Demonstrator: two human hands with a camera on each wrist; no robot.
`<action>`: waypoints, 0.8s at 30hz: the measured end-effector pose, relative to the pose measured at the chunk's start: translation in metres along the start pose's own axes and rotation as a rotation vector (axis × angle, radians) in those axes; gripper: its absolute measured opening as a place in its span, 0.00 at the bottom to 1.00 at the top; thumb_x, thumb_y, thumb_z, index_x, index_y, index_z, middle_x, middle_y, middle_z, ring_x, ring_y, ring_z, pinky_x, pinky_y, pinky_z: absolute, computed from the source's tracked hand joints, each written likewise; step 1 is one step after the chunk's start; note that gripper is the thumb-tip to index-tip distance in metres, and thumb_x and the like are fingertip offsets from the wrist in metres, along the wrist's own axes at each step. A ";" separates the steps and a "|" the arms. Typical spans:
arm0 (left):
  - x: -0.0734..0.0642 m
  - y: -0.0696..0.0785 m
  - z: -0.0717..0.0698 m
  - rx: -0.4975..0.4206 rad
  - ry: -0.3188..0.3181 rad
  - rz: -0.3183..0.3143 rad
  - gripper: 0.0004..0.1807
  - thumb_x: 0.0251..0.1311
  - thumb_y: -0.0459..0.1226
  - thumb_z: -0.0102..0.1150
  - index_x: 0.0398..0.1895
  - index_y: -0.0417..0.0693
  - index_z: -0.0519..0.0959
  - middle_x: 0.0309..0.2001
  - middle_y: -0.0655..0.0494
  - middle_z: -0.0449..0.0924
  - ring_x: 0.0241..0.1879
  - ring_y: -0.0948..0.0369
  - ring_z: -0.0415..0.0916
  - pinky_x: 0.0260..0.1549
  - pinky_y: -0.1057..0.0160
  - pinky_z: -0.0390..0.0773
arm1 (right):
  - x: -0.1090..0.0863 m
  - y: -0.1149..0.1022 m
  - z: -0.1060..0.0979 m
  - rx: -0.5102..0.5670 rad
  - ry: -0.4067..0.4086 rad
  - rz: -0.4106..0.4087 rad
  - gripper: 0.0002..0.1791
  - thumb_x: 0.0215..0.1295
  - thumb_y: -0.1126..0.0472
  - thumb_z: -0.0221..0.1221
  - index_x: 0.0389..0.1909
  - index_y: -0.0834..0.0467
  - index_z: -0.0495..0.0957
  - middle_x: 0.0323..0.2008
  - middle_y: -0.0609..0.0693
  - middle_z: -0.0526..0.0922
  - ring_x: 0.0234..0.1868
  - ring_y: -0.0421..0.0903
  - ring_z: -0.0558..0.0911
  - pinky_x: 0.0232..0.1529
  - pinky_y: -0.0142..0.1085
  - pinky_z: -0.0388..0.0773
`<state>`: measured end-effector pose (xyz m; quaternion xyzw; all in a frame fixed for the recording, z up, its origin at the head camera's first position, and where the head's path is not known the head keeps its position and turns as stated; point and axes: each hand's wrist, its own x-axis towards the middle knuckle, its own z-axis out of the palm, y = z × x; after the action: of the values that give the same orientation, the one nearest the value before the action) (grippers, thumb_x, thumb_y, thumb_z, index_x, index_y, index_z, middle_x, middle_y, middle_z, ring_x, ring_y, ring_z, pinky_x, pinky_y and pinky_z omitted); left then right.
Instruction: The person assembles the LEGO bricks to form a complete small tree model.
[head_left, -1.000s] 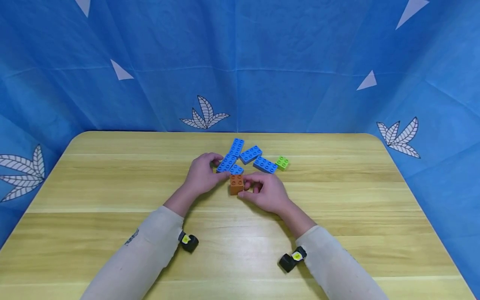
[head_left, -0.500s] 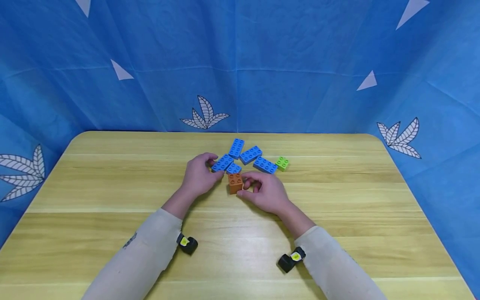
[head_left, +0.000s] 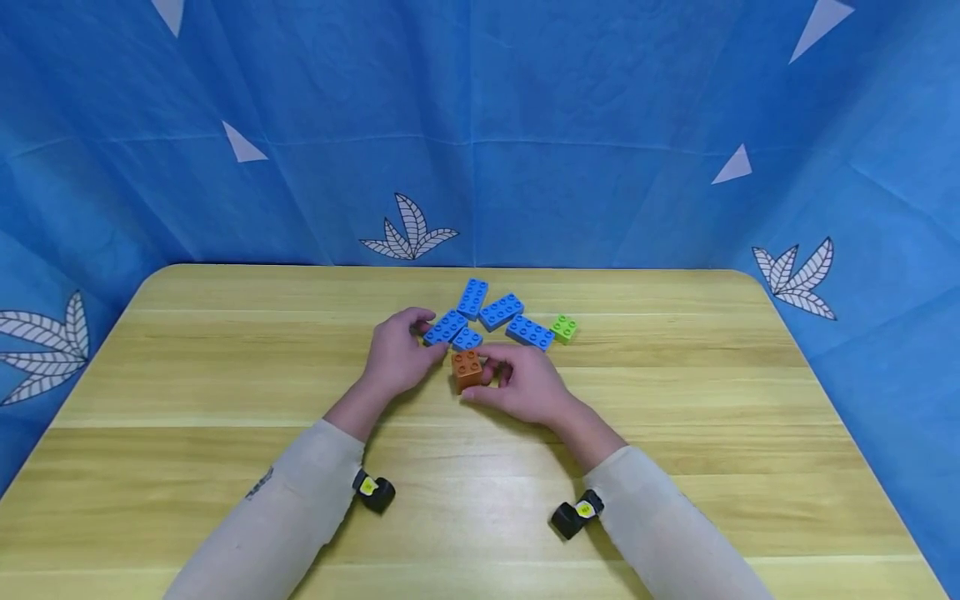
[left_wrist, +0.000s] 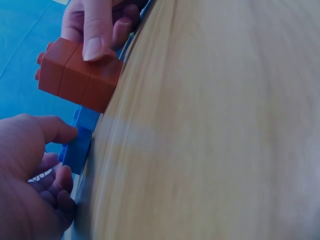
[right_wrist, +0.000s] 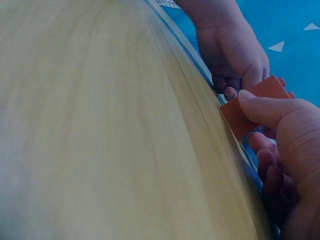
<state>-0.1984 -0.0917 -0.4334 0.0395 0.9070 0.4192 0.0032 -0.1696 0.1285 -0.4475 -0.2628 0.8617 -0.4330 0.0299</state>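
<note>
In the head view, my right hand (head_left: 528, 382) pinches a stack of orange toy building bricks (head_left: 467, 375), thumb on the near side. Seams in the left wrist view divide the orange stack (left_wrist: 65, 75) into three layers; its studs point up and away from the table. My left hand (head_left: 401, 352) has thumb and fingers around a long blue brick (head_left: 446, 327) lying on the table. Just right of that brick, and behind the orange stack, lies a short blue brick (head_left: 467, 338). The left thumb tip is close to the stack's left side.
Behind the hands lie more long blue bricks: one upright in view (head_left: 472, 298), one slanted (head_left: 501, 312), and one farther right (head_left: 530, 332) beside a small green brick (head_left: 564, 328). The wooden table (head_left: 675, 417) ends at a blue curtain (head_left: 600, 125).
The left hand drew back slightly left, and its long blue brick turned and shifted left; the short blue brick shifted too. The right hand moved left with the orange stack, which now tilts a little.
</note>
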 end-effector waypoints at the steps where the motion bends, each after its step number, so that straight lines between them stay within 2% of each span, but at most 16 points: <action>1: -0.001 0.000 -0.001 -0.009 0.004 -0.003 0.26 0.57 0.37 0.72 0.58 0.41 0.77 0.45 0.50 0.79 0.35 0.55 0.72 0.34 0.58 0.75 | 0.001 -0.001 0.000 -0.003 -0.002 -0.005 0.30 0.55 0.50 0.75 0.59 0.53 0.81 0.29 0.38 0.81 0.24 0.39 0.77 0.26 0.35 0.76; 6: -0.006 0.002 -0.009 -0.081 0.037 0.000 0.26 0.56 0.36 0.72 0.58 0.41 0.78 0.44 0.51 0.79 0.30 0.56 0.72 0.28 0.60 0.73 | 0.002 -0.002 0.002 -0.045 0.006 0.012 0.36 0.57 0.49 0.73 0.66 0.54 0.75 0.28 0.38 0.81 0.25 0.38 0.77 0.26 0.36 0.75; 10: -0.013 0.006 -0.017 -0.139 0.056 0.029 0.25 0.57 0.35 0.71 0.58 0.42 0.78 0.45 0.54 0.79 0.26 0.56 0.70 0.22 0.63 0.70 | 0.002 -0.001 0.004 -0.073 0.032 0.018 0.39 0.58 0.48 0.72 0.69 0.53 0.72 0.28 0.37 0.80 0.25 0.38 0.76 0.25 0.36 0.74; 18: -0.026 0.010 -0.030 -0.267 0.032 0.108 0.22 0.58 0.33 0.70 0.57 0.44 0.79 0.44 0.53 0.79 0.28 0.54 0.68 0.20 0.67 0.67 | -0.001 0.002 0.009 0.100 0.113 -0.013 0.27 0.57 0.54 0.74 0.58 0.55 0.82 0.28 0.40 0.81 0.20 0.42 0.72 0.21 0.35 0.69; 21: -0.031 0.009 -0.035 -0.316 0.017 0.133 0.20 0.57 0.31 0.70 0.55 0.42 0.81 0.39 0.48 0.77 0.28 0.53 0.68 0.21 0.67 0.67 | -0.001 0.001 0.009 0.142 0.134 -0.012 0.24 0.57 0.56 0.74 0.55 0.56 0.83 0.28 0.41 0.80 0.20 0.43 0.72 0.20 0.34 0.68; 24: -0.033 0.008 -0.038 -0.328 0.000 0.187 0.18 0.56 0.29 0.70 0.51 0.41 0.83 0.35 0.45 0.75 0.29 0.52 0.68 0.24 0.66 0.67 | -0.001 0.001 0.008 0.166 0.151 0.005 0.22 0.57 0.59 0.74 0.54 0.57 0.83 0.28 0.43 0.80 0.20 0.43 0.71 0.20 0.33 0.67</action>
<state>-0.1667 -0.1178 -0.4037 0.1225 0.8190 0.5598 -0.0293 -0.1672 0.1235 -0.4538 -0.2239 0.8234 -0.5213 -0.0122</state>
